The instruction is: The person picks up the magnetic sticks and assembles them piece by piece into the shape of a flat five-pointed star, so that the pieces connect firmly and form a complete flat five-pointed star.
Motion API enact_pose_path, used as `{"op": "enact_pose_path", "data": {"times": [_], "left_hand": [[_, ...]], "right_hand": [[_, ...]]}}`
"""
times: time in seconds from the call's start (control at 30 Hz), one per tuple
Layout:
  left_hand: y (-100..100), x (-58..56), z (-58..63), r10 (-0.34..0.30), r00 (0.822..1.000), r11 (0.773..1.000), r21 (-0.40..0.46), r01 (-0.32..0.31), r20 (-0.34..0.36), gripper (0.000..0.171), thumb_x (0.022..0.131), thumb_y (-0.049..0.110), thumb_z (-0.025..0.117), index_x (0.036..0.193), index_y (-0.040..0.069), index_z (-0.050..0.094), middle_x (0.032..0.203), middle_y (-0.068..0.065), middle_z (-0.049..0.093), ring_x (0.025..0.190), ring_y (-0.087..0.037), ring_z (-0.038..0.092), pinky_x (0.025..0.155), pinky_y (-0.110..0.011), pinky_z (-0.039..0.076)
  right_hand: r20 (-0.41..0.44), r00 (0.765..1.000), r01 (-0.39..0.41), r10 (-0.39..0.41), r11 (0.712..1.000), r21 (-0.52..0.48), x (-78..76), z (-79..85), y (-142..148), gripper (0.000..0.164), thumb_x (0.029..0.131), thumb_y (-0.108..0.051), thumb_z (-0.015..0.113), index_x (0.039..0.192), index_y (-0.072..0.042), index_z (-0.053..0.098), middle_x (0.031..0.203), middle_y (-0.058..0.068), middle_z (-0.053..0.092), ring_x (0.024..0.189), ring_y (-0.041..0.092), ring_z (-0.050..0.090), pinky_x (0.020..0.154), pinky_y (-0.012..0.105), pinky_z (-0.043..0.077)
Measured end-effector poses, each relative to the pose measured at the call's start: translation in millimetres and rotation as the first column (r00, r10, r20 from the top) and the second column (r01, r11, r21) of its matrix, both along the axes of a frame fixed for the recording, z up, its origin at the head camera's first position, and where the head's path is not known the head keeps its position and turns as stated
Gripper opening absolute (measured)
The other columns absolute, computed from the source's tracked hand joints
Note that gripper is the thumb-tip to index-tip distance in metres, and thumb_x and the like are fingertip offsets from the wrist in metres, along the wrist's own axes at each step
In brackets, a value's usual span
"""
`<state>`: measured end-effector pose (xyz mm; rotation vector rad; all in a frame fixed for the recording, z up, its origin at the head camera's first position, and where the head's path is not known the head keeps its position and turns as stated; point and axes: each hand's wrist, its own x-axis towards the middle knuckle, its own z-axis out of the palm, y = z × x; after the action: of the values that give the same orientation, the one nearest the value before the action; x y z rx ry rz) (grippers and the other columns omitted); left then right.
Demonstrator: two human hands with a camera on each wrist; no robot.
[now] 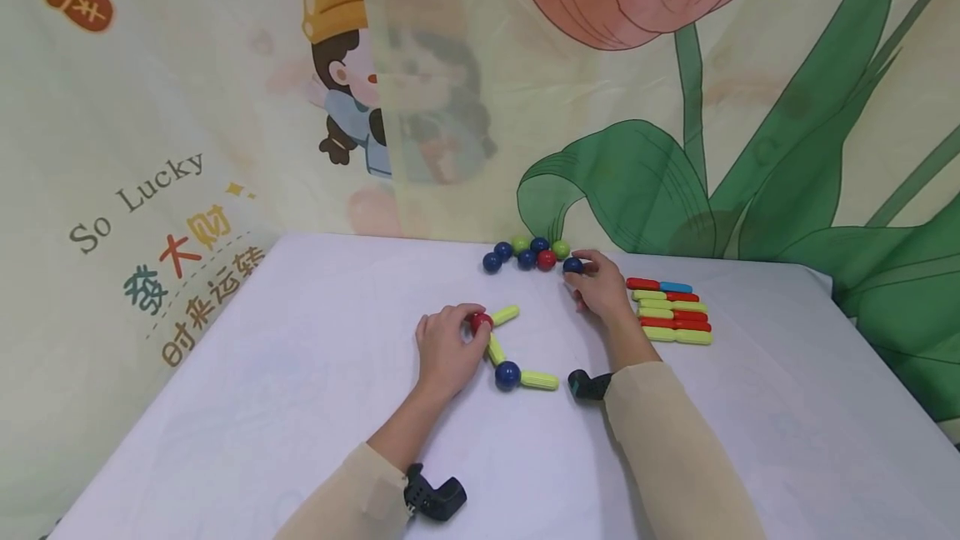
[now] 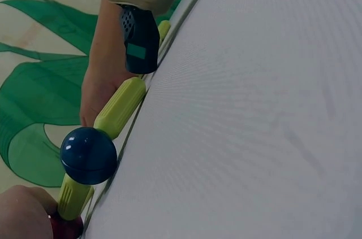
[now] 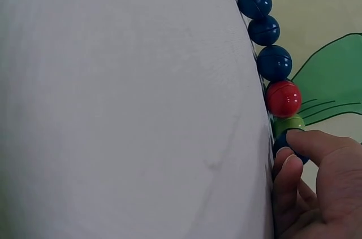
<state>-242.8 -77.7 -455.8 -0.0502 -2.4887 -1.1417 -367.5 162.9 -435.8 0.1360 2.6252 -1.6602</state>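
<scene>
Balls [image 1: 527,259] crowd the far edge of the surface [image 1: 262,415]; at their right end the right hand [image 1: 602,283] pinches a blue ball [image 1: 572,266], near the rod rows [image 1: 686,307]. Farther in, the left hand [image 1: 448,348] pinches a red ball [image 1: 481,322] touching green rods [image 1: 506,315], above a nearer blue ball [image 1: 507,376]. Surface stretches wide leftward to its slanting edge.

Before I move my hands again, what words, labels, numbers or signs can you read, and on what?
"So Lucky": backdrop, left side.
"發大财": backdrop, below that.
"时来运转": backdrop, lowest line.
Sign on the printed red pouch: too small to read surely.
Balls, rods, wrist cameras: no readable text.
</scene>
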Motion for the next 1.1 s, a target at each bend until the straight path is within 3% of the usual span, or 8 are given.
{"op": "enact_pose_path", "data": {"times": [0.23, 0.57, 1.1], "left_hand": [[2, 0.6, 1.5, -0.005, 1.000, 1.000, 0.003, 0.005, 0.010, 0.022, 0.094, 0.021, 0.070, 0.115, 0.014, 0.075, 0.104, -0.005, 0.073, 0.114, -0.033, 0.063, 0.119, -0.065, 0.022], [-1, 0.4, 3.6, 0.001, 0.999, 1.000, 0.029, -0.003, 0.041, 0.024, 0.096, 0.018, 0.068, 0.118, 0.014, 0.074, 0.115, -0.007, 0.076, 0.121, -0.035, 0.062, 0.122, -0.063, 0.018], [-2, 0.7, 2.7, -0.024, 0.998, 0.998, 0.064, 0.020, 0.061, 0.026, 0.095, 0.016, 0.069, 0.121, 0.014, 0.074, 0.122, -0.007, 0.076, 0.128, -0.035, 0.061, 0.123, -0.065, 0.013]], "right_hand": [[-0.002, 1.000, 0.010, -0.010, 0.999, -0.032, 4.8, -0.2, 3, 0.048, 0.100, -0.016, 0.063, 0.147, -0.014, 0.052, 0.127, 0.020, 0.054, 0.060, 0.011, 0.056, 0.055, 0.021, 0.053], [0.006, 1.000, 0.020, -0.020, 0.997, -0.080, 15.2, -0.2, 3, 0.048, 0.100, -0.019, 0.066, 0.146, -0.013, 0.054, 0.132, 0.021, 0.055, 0.073, 0.013, 0.064, 0.063, 0.020, 0.057], [-0.004, 1.000, -0.019, 0.019, 0.996, -0.087, 38.3, -6.3, 9, 0.045, 0.101, -0.024, 0.066, 0.144, -0.015, 0.057, 0.132, 0.019, 0.057, 0.076, 0.017, 0.066, 0.068, 0.022, 0.059]]}}
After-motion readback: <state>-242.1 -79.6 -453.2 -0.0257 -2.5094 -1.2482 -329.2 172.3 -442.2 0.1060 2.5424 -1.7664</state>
